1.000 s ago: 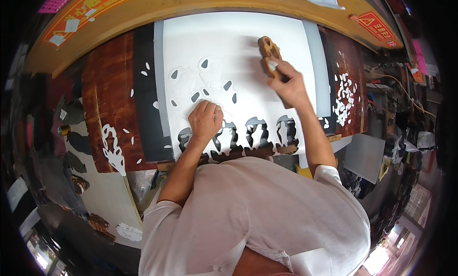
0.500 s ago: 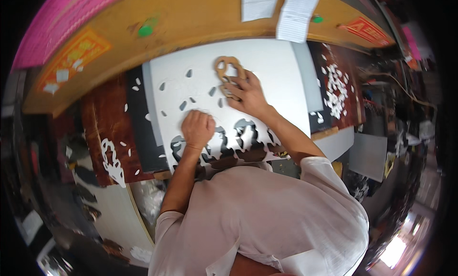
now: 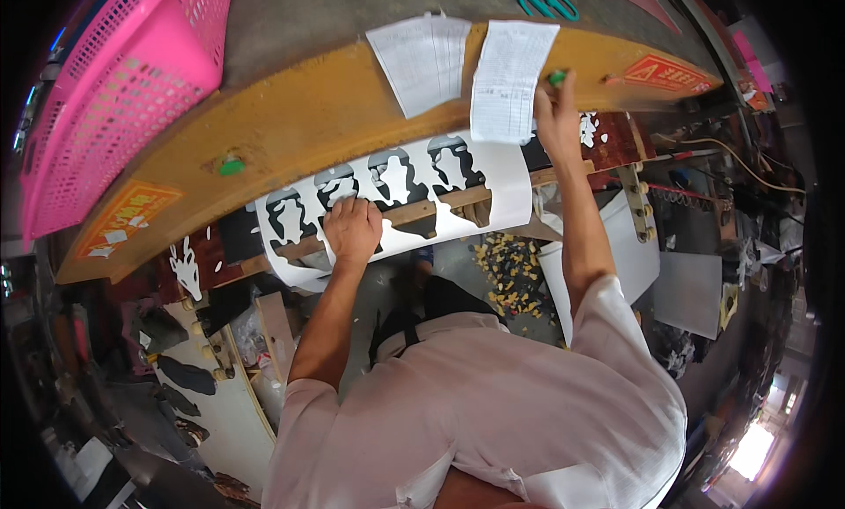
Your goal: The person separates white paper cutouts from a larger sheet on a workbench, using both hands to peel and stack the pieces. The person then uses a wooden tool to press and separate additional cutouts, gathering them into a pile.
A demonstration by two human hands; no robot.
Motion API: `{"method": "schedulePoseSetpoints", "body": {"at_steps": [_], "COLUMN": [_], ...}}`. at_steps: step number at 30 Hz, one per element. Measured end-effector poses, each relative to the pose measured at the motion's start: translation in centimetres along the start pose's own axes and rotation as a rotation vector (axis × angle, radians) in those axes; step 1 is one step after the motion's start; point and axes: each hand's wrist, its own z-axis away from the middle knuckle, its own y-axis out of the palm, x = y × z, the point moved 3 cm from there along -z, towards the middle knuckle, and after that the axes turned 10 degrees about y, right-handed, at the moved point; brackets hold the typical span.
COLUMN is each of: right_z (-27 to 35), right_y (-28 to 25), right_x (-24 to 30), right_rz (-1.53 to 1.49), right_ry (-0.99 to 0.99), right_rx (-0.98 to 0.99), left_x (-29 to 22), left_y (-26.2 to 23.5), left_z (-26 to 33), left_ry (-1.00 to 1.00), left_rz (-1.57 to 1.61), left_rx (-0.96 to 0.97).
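My left hand (image 3: 354, 230) lies closed on the white sheet (image 3: 509, 188), its knuckles up and fingers curled. Cut-out openings (image 3: 398, 176) with dark surface showing through run along the sheet, which bends down over the bench's near edge. My right hand (image 3: 559, 122) is raised to the front of the yellow-brown beam (image 3: 326, 113). Its fingers are apart around the green button (image 3: 556, 78), at or very near it, and nothing is held. The brown looped cutting die is out of sight.
Two written paper sheets (image 3: 503, 82) hang over the beam. A pink basket (image 3: 132, 95) and teal-handled scissors (image 3: 546, 0) rest on top of it. Another green button (image 3: 231, 167) is at left. White scraps (image 3: 185, 270) lie on the bench, yellow bits (image 3: 506, 271) on the floor below.
My right hand has left the die and moved up and right to the green button. The beam now covers more of the sheet, hiding the die. My left hand stays closed on the sheet.
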Motion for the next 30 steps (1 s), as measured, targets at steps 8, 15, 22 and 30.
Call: {"method": "schedulePoseSetpoints", "body": {"at_steps": [8,15,22,30], "right_z": [15.4,16.2,19.7,20.0], "right_y": [4.0,4.2,2.4,-0.7], "right_x": [-4.1,-1.7,-3.5,5.6], "right_rz": [0.148,0.253,0.296,0.214], "right_ry": [-0.512,-0.507,-0.479,-0.257], "right_rx": [0.193,0.208,0.261,0.483], "left_x": [1.4,-1.1,-2.5,-8.6], "left_y": [0.5,-3.9,-4.7,-13.6], "left_z": [1.6,-0.8,3.5,3.8], "left_ry": [0.01,-0.071,-0.07,-0.102], "left_rz": [-0.07,-0.049,0.186,0.357], "left_rx": [0.312,0.013,0.01,-0.096]}}
